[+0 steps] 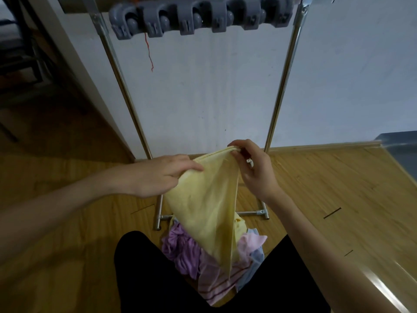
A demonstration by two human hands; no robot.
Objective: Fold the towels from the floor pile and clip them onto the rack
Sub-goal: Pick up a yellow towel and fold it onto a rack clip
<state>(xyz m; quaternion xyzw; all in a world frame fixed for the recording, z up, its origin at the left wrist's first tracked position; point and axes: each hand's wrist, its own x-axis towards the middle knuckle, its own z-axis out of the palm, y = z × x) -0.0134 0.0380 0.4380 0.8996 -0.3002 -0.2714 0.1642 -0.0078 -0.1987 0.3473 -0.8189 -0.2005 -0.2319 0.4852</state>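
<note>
Pale yellow towel (207,199), doubled, hanging

Bare forearms (74,199), black trousers (144,267)

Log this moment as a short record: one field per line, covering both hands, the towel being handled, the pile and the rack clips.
left hand: grips the yellow towel at its upper left edge
right hand: fingers pinch the towel's top corner
yellow towel: held up, hanging down to the pile
floor pile: purple, pink, striped and blue towels on the wood floor, in front of the rack base
rack: metal frame against the white wall
grey clips: row along the top bar, no towel in them
task stage: folding, nothing clipped yet
</note>
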